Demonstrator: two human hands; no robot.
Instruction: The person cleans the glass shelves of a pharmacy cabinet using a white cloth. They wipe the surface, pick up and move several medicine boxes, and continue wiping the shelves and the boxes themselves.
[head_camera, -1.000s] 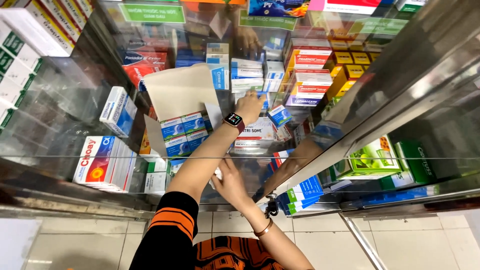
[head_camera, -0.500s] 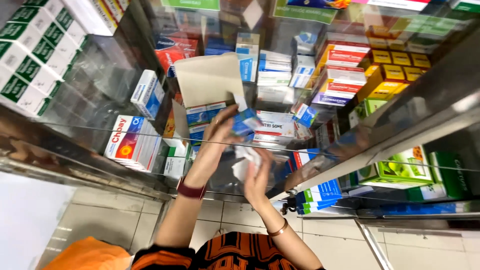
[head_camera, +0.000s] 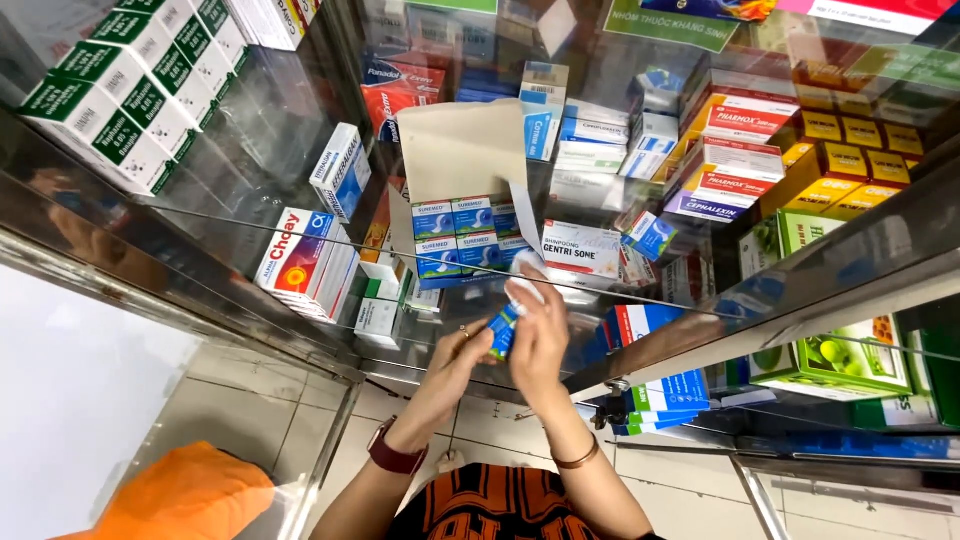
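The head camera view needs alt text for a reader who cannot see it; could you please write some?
Seen from above, a person's left hand and right hand together hold a small blue box in front of a glass cabinet. Its shelves are crowded with small cartons, among them an open cardboard tray of blue and green boxes.

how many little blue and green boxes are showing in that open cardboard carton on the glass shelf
4 show fully in the open carton: top left, top right, bottom left, bottom right. A partly hidden column beside them may hold more.
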